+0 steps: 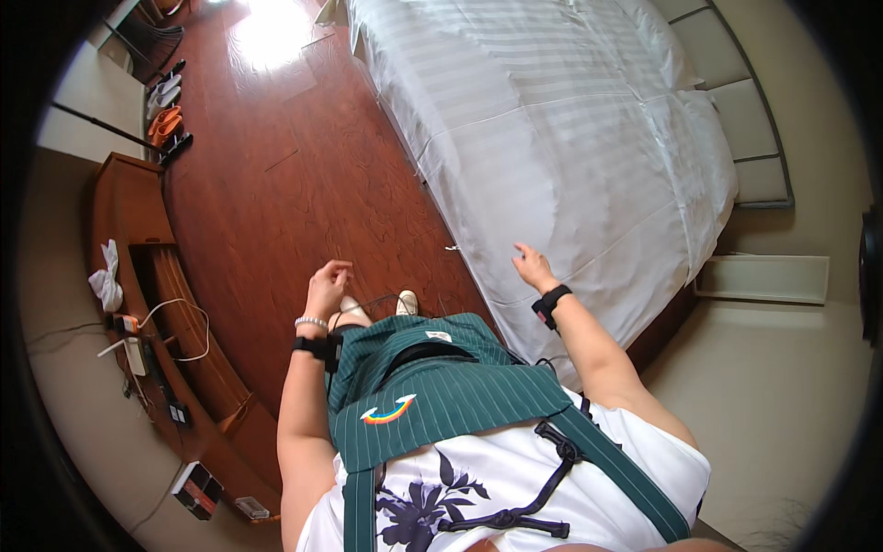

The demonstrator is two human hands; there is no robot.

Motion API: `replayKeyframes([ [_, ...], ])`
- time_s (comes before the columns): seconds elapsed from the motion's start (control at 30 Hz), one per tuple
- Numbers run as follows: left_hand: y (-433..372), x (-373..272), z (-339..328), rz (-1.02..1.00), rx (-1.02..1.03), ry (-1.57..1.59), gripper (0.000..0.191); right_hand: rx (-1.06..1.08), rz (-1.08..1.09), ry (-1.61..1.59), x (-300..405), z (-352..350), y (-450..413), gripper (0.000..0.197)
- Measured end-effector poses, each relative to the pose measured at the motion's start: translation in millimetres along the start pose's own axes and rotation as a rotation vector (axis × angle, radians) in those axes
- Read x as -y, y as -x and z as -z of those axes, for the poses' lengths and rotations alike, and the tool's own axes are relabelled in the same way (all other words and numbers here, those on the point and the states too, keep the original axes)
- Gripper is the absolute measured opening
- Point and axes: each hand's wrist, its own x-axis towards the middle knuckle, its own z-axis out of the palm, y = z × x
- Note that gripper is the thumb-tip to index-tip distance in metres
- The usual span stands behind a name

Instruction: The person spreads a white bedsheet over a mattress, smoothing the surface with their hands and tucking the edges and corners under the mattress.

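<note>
My left hand hangs above the reddish wood floor, its fingers loosely curled with nothing in them. A beaded bracelet and a black strap circle that wrist. Over the near edge of the bed, my right hand is held out, empty, with the fingers partly bent; whether it touches the white bed cover cannot be told. A black band is around the right wrist. I wear a green striped apron with a rainbow patch. White pillows lie at the headboard.
Along the left wall stands a long wooden desk with a power strip, cables, a white plastic bag and a box. Several shoes and slippers are lined up beyond it. A padded headboard and a low white cabinet are at right.
</note>
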Motion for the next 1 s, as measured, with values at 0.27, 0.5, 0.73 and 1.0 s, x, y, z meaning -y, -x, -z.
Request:
replayKeyframes([
  [0.27, -217, 11, 5, 0.086, 0.234, -0.021, 0.02, -0.016, -0.068, 0.051, 74, 6, -132, 0.04],
  [0.5, -334, 27, -58, 0.217, 0.374, -0.086, 0.026, -0.347, -0.178, 0.114, 94, -53, -250, 0.054],
  [0.73, -418, 131, -165, 0.356, 0.177, 0.157, 0.037, -0.162, 0.039, 0.05, 145, -41, -248, 0.022],
  [1.0, -452, 143, -227, 0.726, 0.149, 0.281, 0.026, -0.051, -0.062, -0.053, 133, -45, -256, 0.021],
])
